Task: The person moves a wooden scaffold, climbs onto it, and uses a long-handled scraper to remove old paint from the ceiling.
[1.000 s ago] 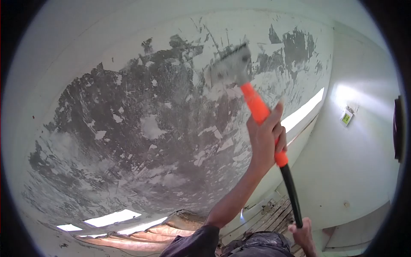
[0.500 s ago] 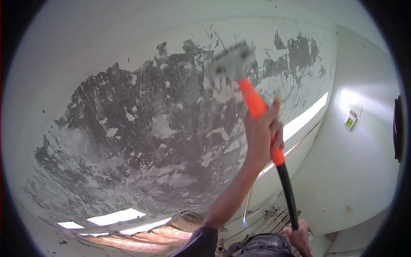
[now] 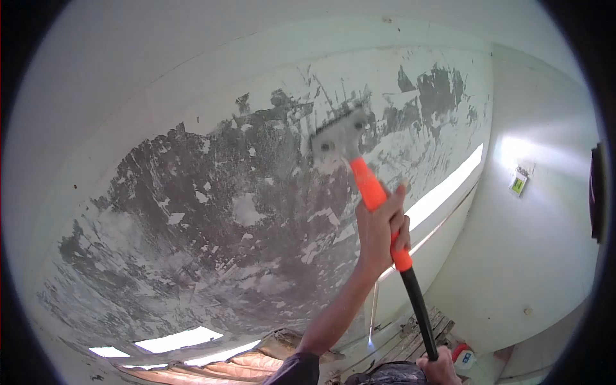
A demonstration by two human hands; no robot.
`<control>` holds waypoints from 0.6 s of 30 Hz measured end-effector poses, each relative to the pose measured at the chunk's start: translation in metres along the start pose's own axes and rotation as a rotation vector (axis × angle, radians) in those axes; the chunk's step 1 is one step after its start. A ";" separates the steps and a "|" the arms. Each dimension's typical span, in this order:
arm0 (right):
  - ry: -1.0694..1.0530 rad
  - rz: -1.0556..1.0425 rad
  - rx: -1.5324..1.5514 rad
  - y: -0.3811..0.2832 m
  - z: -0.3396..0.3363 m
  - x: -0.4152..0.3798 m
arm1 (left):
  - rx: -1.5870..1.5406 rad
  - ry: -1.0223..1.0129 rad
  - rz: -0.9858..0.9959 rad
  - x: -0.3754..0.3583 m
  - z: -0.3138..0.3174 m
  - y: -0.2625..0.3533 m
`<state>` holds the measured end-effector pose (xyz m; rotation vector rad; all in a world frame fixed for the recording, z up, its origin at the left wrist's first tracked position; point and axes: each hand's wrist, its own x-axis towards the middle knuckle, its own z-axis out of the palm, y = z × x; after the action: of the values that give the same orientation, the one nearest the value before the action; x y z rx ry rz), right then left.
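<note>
A long-handled scraper (image 3: 369, 186) has a wide grey metal head, an orange grip and a black shaft. Its head lies against or just in front of the patchy grey and white surface (image 3: 212, 186), where paint is partly gone. My left hand (image 3: 383, 228) is wrapped round the orange grip in the middle of the view. Low in the view, my right hand (image 3: 439, 369) holds the bottom end of the black shaft. Whether the blade touches the surface cannot be made out.
Bright window openings (image 3: 179, 340) and brownish cloth (image 3: 224, 369) show at the lower left. Wooden slats (image 3: 410, 340) and a red and white container (image 3: 463, 356) lie at the lower right. On the right wall (image 3: 532, 256) is a small green-and-white plate (image 3: 518, 183).
The scraper head and my left hand have moved down and slightly left in the view. My right hand sits slightly lower. The view has shifted a little, and the red and white container now shows.
</note>
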<state>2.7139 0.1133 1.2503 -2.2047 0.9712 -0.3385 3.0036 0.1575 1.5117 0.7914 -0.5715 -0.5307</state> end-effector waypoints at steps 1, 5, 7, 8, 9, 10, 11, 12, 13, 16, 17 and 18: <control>0.012 0.013 0.033 -0.014 0.000 -0.005 | 0.003 0.003 -0.013 0.010 0.007 0.007; 0.066 0.119 0.208 -0.061 -0.020 0.011 | 0.014 -0.027 0.101 0.021 0.016 0.020; -0.108 0.158 0.146 -0.051 -0.031 0.003 | 0.032 0.002 0.007 -0.003 0.003 0.005; -0.125 0.154 0.173 -0.044 -0.030 0.000 | -0.016 -0.030 0.020 -0.002 -0.001 0.005; -0.153 0.167 0.204 -0.035 -0.023 -0.010 | -0.007 -0.027 0.003 0.002 0.004 0.012; 0.078 0.089 0.174 -0.019 -0.004 -0.007 | -0.034 -0.045 0.059 0.015 0.013 0.022; 0.087 0.151 0.134 -0.053 -0.025 0.003 | -0.060 -0.063 0.120 0.025 0.021 0.032; -0.001 0.218 0.149 -0.092 -0.052 0.007 | -0.079 -0.036 0.108 0.029 0.027 0.034; -0.083 0.279 0.159 -0.115 -0.071 0.008 | -0.079 -0.030 0.109 0.020 0.021 0.030; -0.010 -0.012 -0.013 -0.031 -0.033 -0.022 | -0.007 -0.045 0.077 0.000 0.009 0.022; -0.004 -0.001 -0.009 -0.049 -0.042 -0.016 | -0.007 -0.053 0.066 0.007 0.012 0.027; -0.133 0.140 0.104 -0.085 -0.059 -0.001 | -0.017 -0.076 0.095 0.019 0.017 0.033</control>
<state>2.7309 0.1260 1.3515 -2.0263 1.0052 -0.1709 3.0137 0.1567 1.5524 0.7269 -0.6708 -0.4796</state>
